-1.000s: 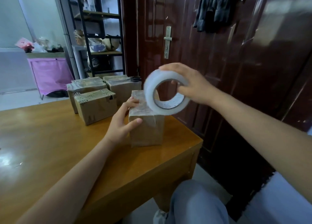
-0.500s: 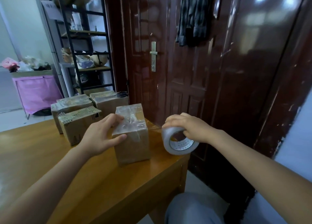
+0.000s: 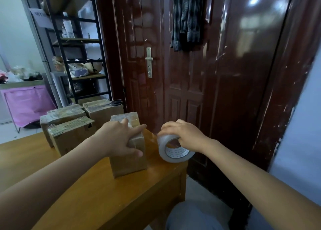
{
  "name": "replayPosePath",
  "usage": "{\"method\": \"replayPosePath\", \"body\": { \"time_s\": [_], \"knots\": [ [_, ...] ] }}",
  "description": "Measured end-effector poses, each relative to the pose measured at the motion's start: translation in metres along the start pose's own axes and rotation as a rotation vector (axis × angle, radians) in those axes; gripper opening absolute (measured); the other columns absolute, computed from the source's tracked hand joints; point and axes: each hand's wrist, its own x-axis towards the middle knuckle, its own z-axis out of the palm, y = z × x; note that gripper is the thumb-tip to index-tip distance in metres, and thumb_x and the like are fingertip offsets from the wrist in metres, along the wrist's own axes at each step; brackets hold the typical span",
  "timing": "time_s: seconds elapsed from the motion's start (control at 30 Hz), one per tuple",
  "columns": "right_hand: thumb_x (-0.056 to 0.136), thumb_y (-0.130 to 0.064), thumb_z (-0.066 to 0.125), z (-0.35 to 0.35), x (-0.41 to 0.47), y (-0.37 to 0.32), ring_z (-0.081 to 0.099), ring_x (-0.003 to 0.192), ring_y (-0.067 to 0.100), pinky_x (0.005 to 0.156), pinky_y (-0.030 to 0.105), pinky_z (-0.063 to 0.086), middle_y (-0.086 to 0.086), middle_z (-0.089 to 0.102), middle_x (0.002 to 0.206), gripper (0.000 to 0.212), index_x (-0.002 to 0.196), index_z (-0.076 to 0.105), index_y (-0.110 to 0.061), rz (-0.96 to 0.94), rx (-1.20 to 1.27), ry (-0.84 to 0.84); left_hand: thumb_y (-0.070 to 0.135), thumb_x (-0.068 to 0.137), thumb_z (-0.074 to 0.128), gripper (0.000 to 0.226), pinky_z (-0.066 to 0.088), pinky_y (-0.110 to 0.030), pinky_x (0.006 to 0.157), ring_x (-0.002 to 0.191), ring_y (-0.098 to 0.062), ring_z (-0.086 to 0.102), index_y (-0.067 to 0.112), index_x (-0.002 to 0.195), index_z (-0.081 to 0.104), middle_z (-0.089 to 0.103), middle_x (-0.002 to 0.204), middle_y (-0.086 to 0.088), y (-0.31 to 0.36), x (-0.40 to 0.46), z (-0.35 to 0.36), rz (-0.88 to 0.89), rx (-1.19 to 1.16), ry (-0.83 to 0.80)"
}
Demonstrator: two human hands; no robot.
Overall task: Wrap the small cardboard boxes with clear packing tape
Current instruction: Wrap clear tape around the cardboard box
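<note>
Our left hand (image 3: 121, 139) lies spread over the top and near face of the box (image 3: 129, 160), fingers fairly straight and pressing, thumb along the front. Our right hand (image 3: 184, 136) grips the roll of tape (image 3: 171, 149), fingers curled over its rim and into the core, holding it just right of the box, above the table corner. A clear strip of tape runs from the roll to the box's right side. The box stands upright near the right edge of the wooden table (image 3: 86, 195). Behind it, three more boxes (image 3: 69, 125) sit close together. Beyond are a dark red door (image 3: 191, 91) and a black shelf rack (image 3: 78, 56).
</note>
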Motion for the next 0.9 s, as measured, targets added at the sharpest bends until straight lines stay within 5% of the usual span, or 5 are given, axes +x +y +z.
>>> {"method": "replayPosePath", "body": {
  "time_s": [0.1, 0.27, 0.47, 0.7, 0.9],
  "knots": [
    [0.078, 0.021, 0.038, -0.002, -0.005, 0.003, 0.035, 0.099, 0.008, 0.085, 0.033, 0.043, -0.021, 0.044, 0.138, 0.082, 0.129, 0.057, -0.04, 0.027, 0.032, 0.009, 0.087, 0.077, 0.035, 0.093, 0.04, -0.028, 0.061, 0.094, -0.025, 0.058, 0.037, 0.151, 0.012, 0.048, 0.124, -0.013, 0.001, 0.006, -0.009, 0.009, 0.008, -0.014],
    [0.08, 0.019, 0.039, -0.017, -0.007, 0.002, 0.039, 0.109, 0.007, 0.084, 0.033, 0.048, -0.024, 0.037, 0.141, 0.084, 0.135, 0.049, -0.044, 0.003, 0.034, -0.076, 0.092, 0.071, 0.023, 0.093, 0.041, -0.024, 0.058, 0.084, -0.02, 0.057, 0.04, 0.148, 0.015, 0.05, 0.12, -0.004, -0.008, 0.004, -0.007, -0.014, 0.011, 0.086],
    [0.078, 0.02, 0.041, -0.046, 0.019, -0.03, 0.04, 0.113, 0.007, 0.074, 0.03, 0.049, -0.028, 0.034, 0.142, 0.092, 0.139, 0.041, -0.049, -0.073, 0.04, -0.041, 0.097, 0.057, 0.034, 0.106, 0.039, -0.019, 0.071, 0.097, -0.012, 0.046, 0.035, 0.142, 0.036, 0.033, 0.117, 0.01, -0.02, -0.03, 0.029, -0.194, -0.772, 0.32],
    [0.076, 0.019, 0.045, -0.046, 0.043, -0.065, 0.044, 0.114, 0.015, 0.087, 0.039, 0.047, -0.023, 0.039, 0.146, 0.087, 0.141, 0.044, -0.04, -0.143, 0.008, 0.095, 0.092, 0.062, 0.047, 0.09, 0.046, -0.03, 0.092, 0.122, -0.013, 0.041, 0.042, 0.136, 0.036, 0.034, 0.134, 0.01, -0.011, -0.06, 0.071, -0.355, -1.132, 0.507],
    [0.087, 0.01, 0.047, -0.057, 0.056, -0.089, 0.051, 0.112, 0.018, 0.082, 0.033, 0.047, -0.006, 0.049, 0.138, 0.081, 0.15, 0.028, -0.038, -0.243, -0.536, -0.269, 0.09, 0.062, 0.05, 0.082, 0.044, -0.011, 0.08, 0.116, 0.0, 0.039, 0.046, 0.13, 0.036, 0.036, 0.127, 0.019, -0.011, -0.073, 0.086, -0.381, -1.266, 0.514]
  ]
}}
